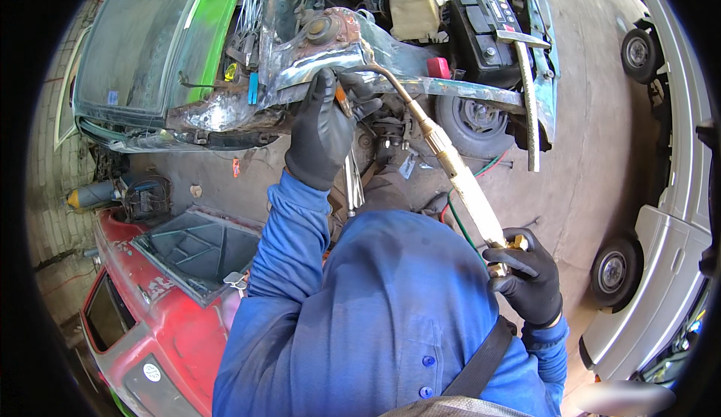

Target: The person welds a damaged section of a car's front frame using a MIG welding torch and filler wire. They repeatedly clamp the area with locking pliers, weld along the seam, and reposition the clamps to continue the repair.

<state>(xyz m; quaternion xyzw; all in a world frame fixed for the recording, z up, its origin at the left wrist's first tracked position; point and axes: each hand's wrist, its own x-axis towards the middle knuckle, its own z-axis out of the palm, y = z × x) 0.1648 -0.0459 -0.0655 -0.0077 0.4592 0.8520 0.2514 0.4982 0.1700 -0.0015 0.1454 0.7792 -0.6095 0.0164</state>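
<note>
Clamped with the right grip [530, 280] on the torch [464, 180] at its rear end, presumably to keep the brass knobs [518, 243] within reach and well apart from the heat. Slanted up and leftward, apparently to set the bent tip [384, 74] near the panel [300, 70]. Closed with the left grip [318, 135] around an orange piece [343, 100], just beside that tip, perhaps for close control; cannot tell if touching the panel. Backed by hoses [462, 226] below, likely loose to let it swing.
</note>
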